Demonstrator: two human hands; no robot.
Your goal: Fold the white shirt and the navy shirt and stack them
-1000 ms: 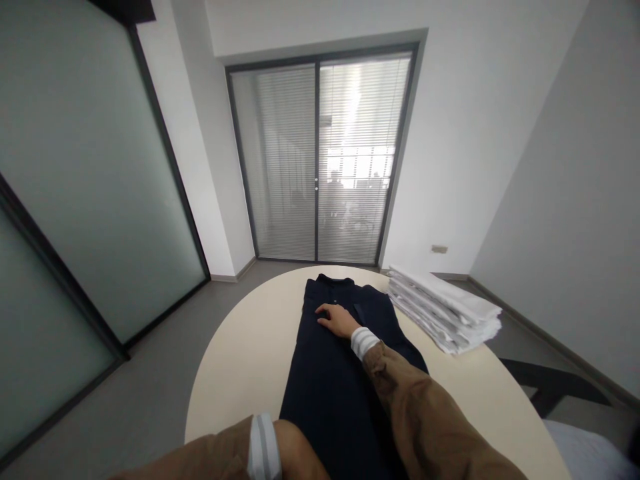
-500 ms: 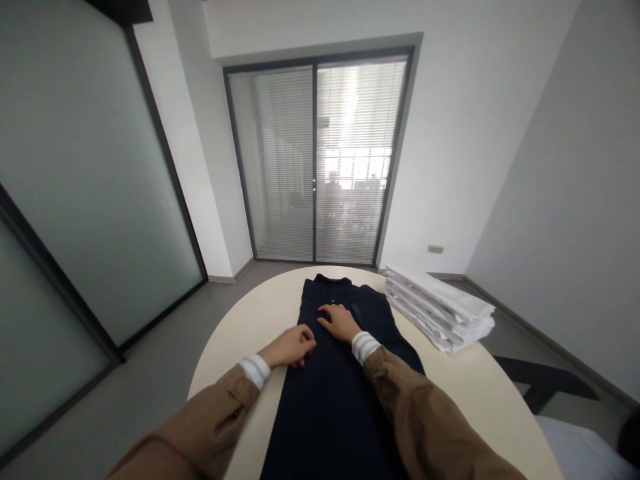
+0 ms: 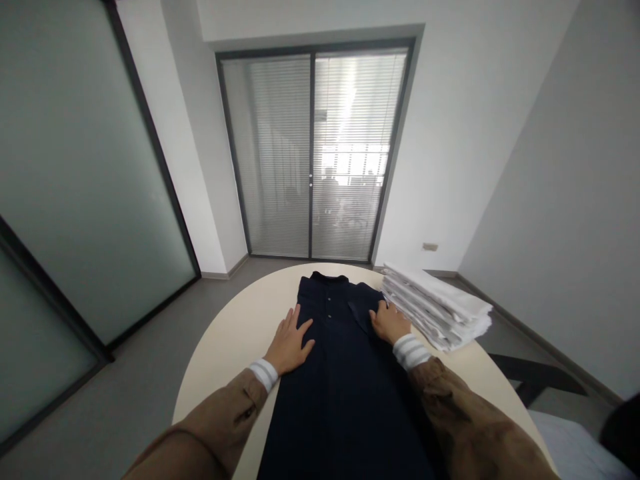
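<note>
A dark navy polo shirt [image 3: 345, 400] with a short buttoned placket lies lengthwise on a round cream table [image 3: 220, 353], its collar toward the far edge. My left hand [image 3: 290, 343] rests flat along the shirt's left side, fingers spread, nothing held. At the right side of the chest, my right hand [image 3: 391, 322] touches the cloth with bent fingers; thumb and forefinger look a little apart. No cloth shows pinched between them, though the far fingertips are partly hidden. The shirt's lower end runs out of view at the bottom.
A stack of folded white cloth [image 3: 440, 307] stands at the table's right edge, just beyond my right hand. A dark chair part [image 3: 540, 375] is beside the table at right. Glass doors with blinds [image 3: 313, 160] are behind; frosted panels [image 3: 85, 167] stand left.
My right hand has moved from the placket to the shirt's right side, uncovering the buttons. My left hand has gone from loosely curled to spread flat on the left side.
</note>
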